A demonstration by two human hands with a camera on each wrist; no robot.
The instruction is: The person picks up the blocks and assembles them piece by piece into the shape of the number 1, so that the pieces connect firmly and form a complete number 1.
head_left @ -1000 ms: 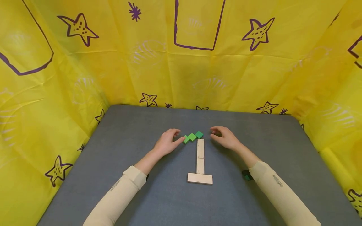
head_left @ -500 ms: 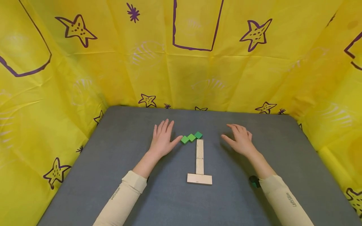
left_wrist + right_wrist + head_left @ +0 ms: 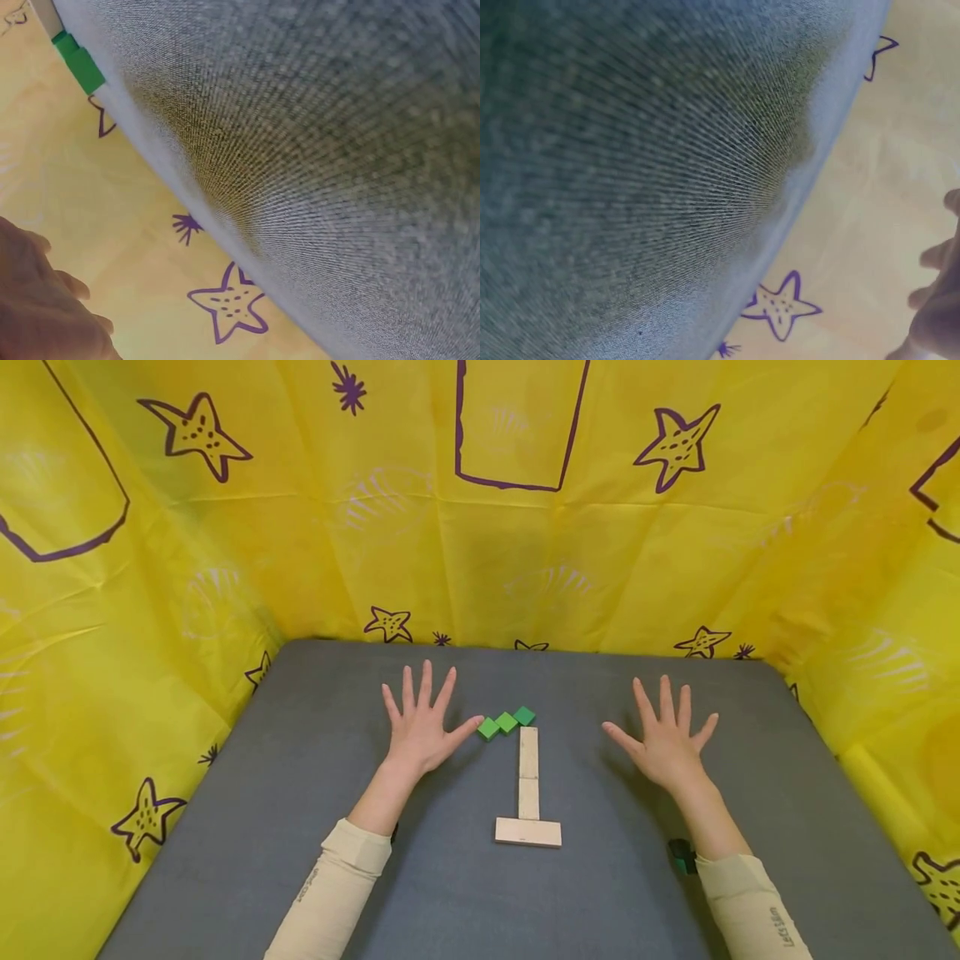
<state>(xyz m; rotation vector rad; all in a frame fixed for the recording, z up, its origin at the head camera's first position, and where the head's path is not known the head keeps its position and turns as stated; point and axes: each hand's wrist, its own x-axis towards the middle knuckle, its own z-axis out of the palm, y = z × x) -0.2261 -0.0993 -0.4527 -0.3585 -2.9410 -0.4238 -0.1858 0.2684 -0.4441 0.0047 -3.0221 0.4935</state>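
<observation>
In the head view several wooden blocks lie on the grey table. Three green blocks (image 3: 506,722) form a slanting row, corner to corner, darkest at the right. Below the dark green one, two pale planks (image 3: 528,772) stand end to end in a column, and a wider pale block (image 3: 528,832) lies crosswise at its foot. My left hand (image 3: 418,732) is spread flat to the left, thumb tip close to the leftmost green block; I cannot tell whether it touches. My right hand (image 3: 667,747) is spread to the right, apart from the blocks. Neither holds anything.
The grey table (image 3: 600,893) is bounded by yellow cloth (image 3: 480,552) at the back and both sides, printed with purple starfish. Dark wrist cameras, such as the right one (image 3: 682,855), sit under the forearms.
Both hands have drawn away from the green blocks and spread their fingers; the right hand has moved farther right. The leftmost green block has no finger over it now. The blocks keep their arrangement.
</observation>
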